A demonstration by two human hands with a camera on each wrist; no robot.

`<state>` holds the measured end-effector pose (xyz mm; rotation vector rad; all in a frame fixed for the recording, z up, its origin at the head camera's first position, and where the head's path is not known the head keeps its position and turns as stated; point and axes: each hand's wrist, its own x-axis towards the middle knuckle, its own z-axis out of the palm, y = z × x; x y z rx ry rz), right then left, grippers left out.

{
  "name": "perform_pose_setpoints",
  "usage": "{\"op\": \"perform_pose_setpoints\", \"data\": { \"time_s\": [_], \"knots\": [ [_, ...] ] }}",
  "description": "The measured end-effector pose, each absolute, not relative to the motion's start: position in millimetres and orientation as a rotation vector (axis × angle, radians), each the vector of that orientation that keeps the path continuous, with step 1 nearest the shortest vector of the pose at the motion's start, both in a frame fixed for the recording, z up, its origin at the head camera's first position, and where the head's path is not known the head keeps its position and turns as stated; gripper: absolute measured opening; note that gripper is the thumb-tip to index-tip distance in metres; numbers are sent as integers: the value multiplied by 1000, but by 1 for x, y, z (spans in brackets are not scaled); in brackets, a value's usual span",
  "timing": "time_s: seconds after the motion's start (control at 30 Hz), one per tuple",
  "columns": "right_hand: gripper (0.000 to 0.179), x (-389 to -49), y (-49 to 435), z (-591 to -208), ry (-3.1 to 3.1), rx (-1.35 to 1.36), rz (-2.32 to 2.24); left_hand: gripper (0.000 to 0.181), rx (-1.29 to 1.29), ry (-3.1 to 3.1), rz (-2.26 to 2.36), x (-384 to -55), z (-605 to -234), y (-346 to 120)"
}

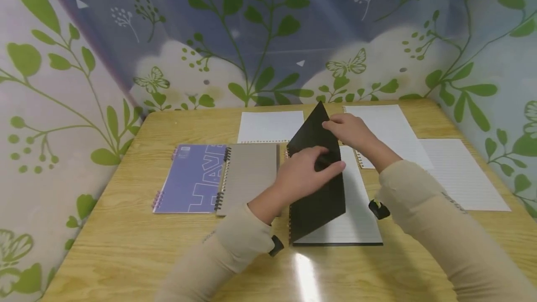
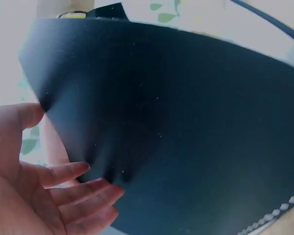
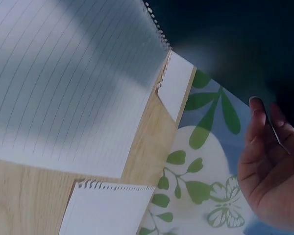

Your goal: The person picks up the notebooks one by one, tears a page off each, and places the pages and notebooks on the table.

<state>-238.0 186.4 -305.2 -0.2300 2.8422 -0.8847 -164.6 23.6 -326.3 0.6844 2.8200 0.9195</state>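
A spiral notebook (image 1: 341, 232) lies on the table with its black cover (image 1: 314, 213) raised at a slant, lined white paper showing beneath. My right hand (image 1: 351, 129) pinches the cover's free edge near its upper corner, thumb and fingers on opposite sides in the right wrist view. Against the cover's outer face rests my left hand (image 1: 303, 171), its fingers extended; in the left wrist view the thumb (image 2: 32, 115) is at the cover's edge. To the left lie a grey-covered spiral notebook (image 1: 253, 171) and a purple one (image 1: 189, 181) with large outlined letters, partly overlapped.
Loose sheets with torn perforated edges surround the notebook: a white sheet (image 1: 270, 125) behind it, another sheet (image 1: 386, 125) at the right rear, and a lined sheet (image 1: 465, 176) farther right. A leaf-patterned curtain (image 1: 268, 50) borders the wooden table (image 1: 126, 246).
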Motion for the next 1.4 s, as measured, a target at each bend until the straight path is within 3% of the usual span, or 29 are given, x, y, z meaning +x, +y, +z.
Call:
{"op": "perform_pose_setpoints", "data": {
  "time_s": [0.47, 0.97, 1.23, 1.4],
  "knots": [
    [38, -236, 231, -325, 2732, -198, -824, 71, 950, 2676, 518, -170, -385, 17],
    [36, -228, 258, -373, 2685, -136, -858, 79, 938, 2611, 321, -178, -415, 7],
    [32, -223, 255, -405, 2823, -96, -609, 77, 903, 2579, 323, -177, -419, 6],
    [49, -220, 238, -413, 2853, -56, -569, 78, 857, 2561, 311, -181, -417, 2]
  ]
}}
